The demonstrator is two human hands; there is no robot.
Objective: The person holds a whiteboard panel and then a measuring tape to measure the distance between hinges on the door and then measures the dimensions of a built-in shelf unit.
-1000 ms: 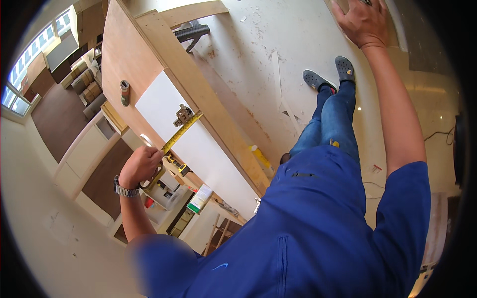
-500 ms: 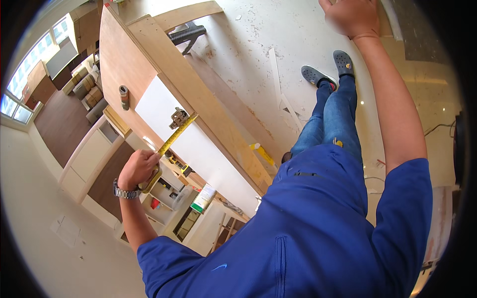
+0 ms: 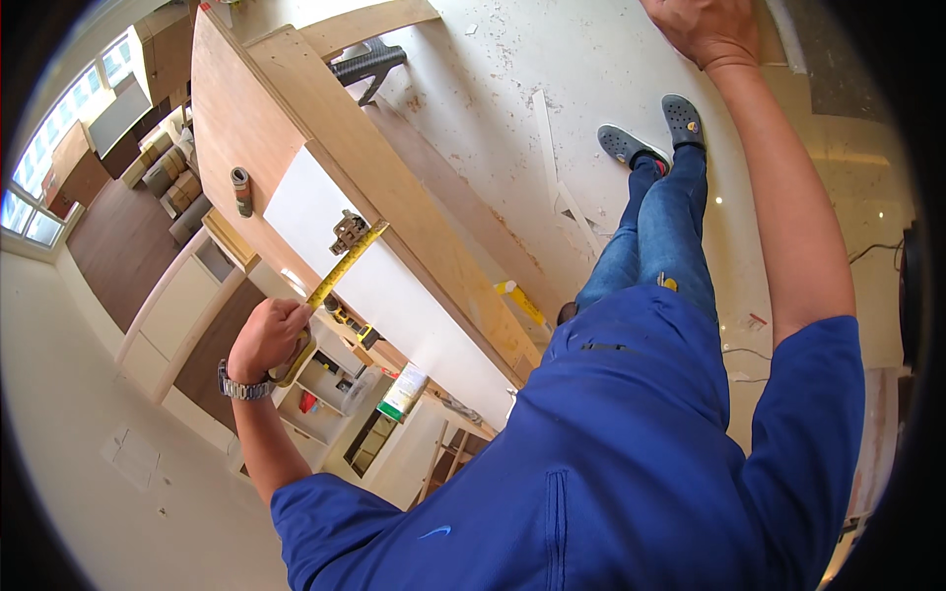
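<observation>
My left hand (image 3: pixel 264 340), with a metal watch at the wrist, is closed round a tape measure (image 3: pixel 294 361). Its yellow blade (image 3: pixel 345 266) stretches over a white panel (image 3: pixel 394 295), and the blade's end meets the long edge of the wooden workbench (image 3: pixel 246 123). Right beside the blade, a metal hinge-like fitting (image 3: pixel 348 232) lies on the panel. My right hand (image 3: pixel 705 34) is held out at the top edge of the picture, far from the bench. Its fingers are largely cut off or turned away, so their pose and anything in them cannot be made out.
On the bench lies a small roll (image 3: pixel 242 192). Beyond its far side are a yellow-and-black tool (image 3: pixel 367 336) and a white-and-green can (image 3: pixel 402 392). A yellow object (image 3: pixel 522 303) sits by the near side. White strips (image 3: pixel 545 148) litter the floor; a dark cable (image 3: pixel 872 251) runs at right.
My right hand has moved slightly upward, more of it leaving the picture. The left hand and tape measure keep nearly the same place, with the blade still across the panel.
</observation>
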